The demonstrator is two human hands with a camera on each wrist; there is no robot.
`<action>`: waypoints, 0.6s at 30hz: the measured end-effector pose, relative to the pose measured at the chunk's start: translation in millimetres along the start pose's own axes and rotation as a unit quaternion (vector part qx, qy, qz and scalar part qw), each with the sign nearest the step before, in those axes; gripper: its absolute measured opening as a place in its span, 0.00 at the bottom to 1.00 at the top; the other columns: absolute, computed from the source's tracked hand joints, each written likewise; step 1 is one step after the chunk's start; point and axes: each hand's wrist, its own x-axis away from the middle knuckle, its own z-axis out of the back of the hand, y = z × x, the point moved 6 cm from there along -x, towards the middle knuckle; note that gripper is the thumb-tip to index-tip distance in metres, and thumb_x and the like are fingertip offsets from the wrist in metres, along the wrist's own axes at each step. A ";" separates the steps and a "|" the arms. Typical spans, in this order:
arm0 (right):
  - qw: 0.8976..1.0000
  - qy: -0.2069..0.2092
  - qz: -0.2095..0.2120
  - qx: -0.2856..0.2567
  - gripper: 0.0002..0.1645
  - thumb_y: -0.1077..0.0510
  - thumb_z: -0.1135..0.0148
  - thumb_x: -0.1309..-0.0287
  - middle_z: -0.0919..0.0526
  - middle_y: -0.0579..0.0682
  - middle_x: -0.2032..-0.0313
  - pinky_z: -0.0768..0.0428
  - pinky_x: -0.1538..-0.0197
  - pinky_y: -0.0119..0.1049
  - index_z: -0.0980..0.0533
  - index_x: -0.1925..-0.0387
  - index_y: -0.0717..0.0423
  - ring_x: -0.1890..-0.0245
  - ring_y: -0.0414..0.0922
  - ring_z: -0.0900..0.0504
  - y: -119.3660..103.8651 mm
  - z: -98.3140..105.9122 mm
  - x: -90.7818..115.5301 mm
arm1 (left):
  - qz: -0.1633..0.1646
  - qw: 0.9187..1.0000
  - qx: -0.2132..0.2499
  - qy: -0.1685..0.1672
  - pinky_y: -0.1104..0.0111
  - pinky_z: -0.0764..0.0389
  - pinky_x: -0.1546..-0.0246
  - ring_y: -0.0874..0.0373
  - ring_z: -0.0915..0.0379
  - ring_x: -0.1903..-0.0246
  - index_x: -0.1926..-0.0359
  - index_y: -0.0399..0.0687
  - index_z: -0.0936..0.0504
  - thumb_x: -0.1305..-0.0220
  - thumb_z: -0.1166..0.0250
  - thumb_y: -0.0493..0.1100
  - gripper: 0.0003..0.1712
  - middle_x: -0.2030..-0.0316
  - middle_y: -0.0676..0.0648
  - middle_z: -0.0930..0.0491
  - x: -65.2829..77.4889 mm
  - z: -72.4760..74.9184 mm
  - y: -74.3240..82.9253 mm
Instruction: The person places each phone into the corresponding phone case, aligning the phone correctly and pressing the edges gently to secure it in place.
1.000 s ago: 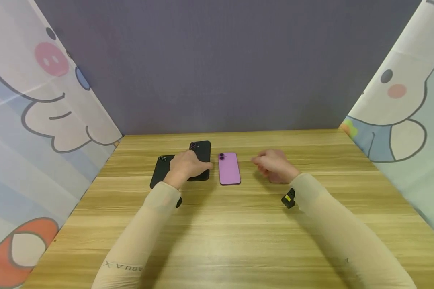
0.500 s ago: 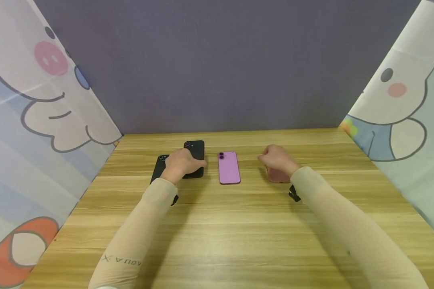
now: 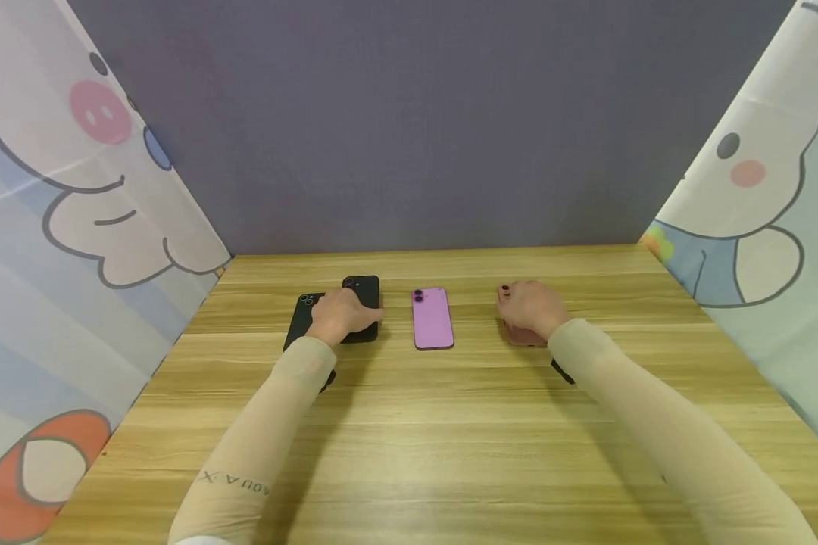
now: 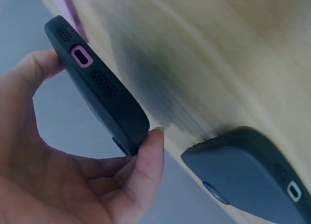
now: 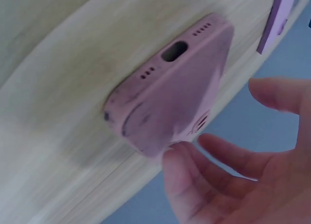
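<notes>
My left hand (image 3: 341, 314) grips a phone in a black case (image 4: 99, 88) by its two long edges, thumb on one side and fingers on the other. A shadow falls below it on the table in the left wrist view. To its left lies a second black-cased phone (image 3: 300, 319), partly behind the hand in the head view. My right hand (image 3: 533, 306) is over a pink-cased phone (image 5: 177, 93) that lies on the table. Its fingertips are right at one long edge, while the thumb stands apart from the case.
A lilac phone (image 3: 432, 322) lies back up on the wooden table (image 3: 423, 439), between the two hands. Behind the table rises a grey panel (image 3: 409, 129). Cartoon-print curtains (image 3: 54, 303) flank both sides.
My left hand has moved a little to the left with the black-cased phone. My right hand has shifted right over the pink-cased phone. The lilac phone has stayed put.
</notes>
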 end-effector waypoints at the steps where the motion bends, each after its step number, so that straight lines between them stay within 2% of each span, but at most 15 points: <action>1: 1.000 -0.002 -0.009 0.004 0.27 0.43 0.63 0.34 0.21 0.58 0.69 0.31 0.76 0.39 0.25 0.77 0.53 0.76 0.49 0.28 1.5 -0.9 -0.1 | 0.000 1.000 -0.003 0.000 0.66 0.38 0.84 0.52 0.33 0.76 0.54 0.41 0.18 0.47 0.39 0.70 0.38 0.65 0.42 0.23 0.0 -0.9 -0.2; 3: 1.000 -0.009 -0.026 0.011 0.29 0.41 0.62 0.34 0.20 0.63 0.60 0.28 0.77 0.40 0.19 0.67 0.54 0.71 0.51 0.24 4.2 -2.9 -0.4 | -0.001 1.000 -0.009 -0.004 0.67 0.40 0.85 0.53 0.33 0.77 0.54 0.42 0.18 0.46 0.40 0.70 0.37 0.68 0.43 0.23 -0.8 -3.4 -0.8; 6: 0.998 -0.019 -0.057 0.015 0.32 0.37 0.60 0.37 0.21 0.66 0.53 0.25 0.77 0.40 0.19 0.59 0.54 0.67 0.53 0.21 9.5 -5.0 -1.5 | -0.003 1.000 -0.016 -0.005 0.67 0.40 0.86 0.54 0.32 0.77 0.51 0.41 0.19 0.46 0.40 0.71 0.39 0.69 0.43 0.23 -1.4 -5.7 -0.7; 8: 0.997 -0.027 -0.070 0.021 0.32 0.36 0.58 0.39 0.22 0.66 0.53 0.25 0.76 0.41 0.19 0.58 0.55 0.66 0.53 0.20 12.0 -5.9 -2.1 | -0.005 1.000 -0.021 -0.005 0.67 0.39 0.86 0.54 0.32 0.77 0.51 0.41 0.19 0.46 0.40 0.71 0.39 0.70 0.43 0.23 -1.9 -7.3 -0.4; 13: 0.995 -0.055 -0.085 0.020 0.39 0.32 0.62 0.38 0.24 0.68 0.48 0.22 0.71 0.43 0.20 0.50 0.56 0.61 0.55 0.20 18.5 -8.8 -3.7 | -0.009 0.999 -0.039 -0.009 0.68 0.39 0.85 0.55 0.33 0.78 0.52 0.41 0.18 0.47 0.40 0.71 0.39 0.72 0.45 0.24 -3.0 -10.5 -0.2; 15: 0.993 -0.073 -0.091 0.012 0.41 0.30 0.65 0.37 0.24 0.68 0.48 0.22 0.70 0.43 0.21 0.49 0.57 0.62 0.54 0.20 21.2 -10.8 -4.3 | -0.008 0.999 -0.044 -0.012 0.68 0.40 0.85 0.55 0.35 0.79 0.52 0.41 0.18 0.47 0.40 0.71 0.39 0.74 0.46 0.25 -3.2 -11.4 -0.3; 18: 0.990 -0.100 -0.099 -0.003 0.43 0.29 0.69 0.37 0.22 0.65 0.53 0.22 0.71 0.42 0.21 0.52 0.57 0.67 0.51 0.20 24.0 -13.7 -5.2 | -0.009 0.999 -0.050 -0.015 0.68 0.41 0.86 0.56 0.36 0.80 0.52 0.41 0.18 0.47 0.40 0.71 0.40 0.77 0.47 0.26 -3.4 -11.6 0.0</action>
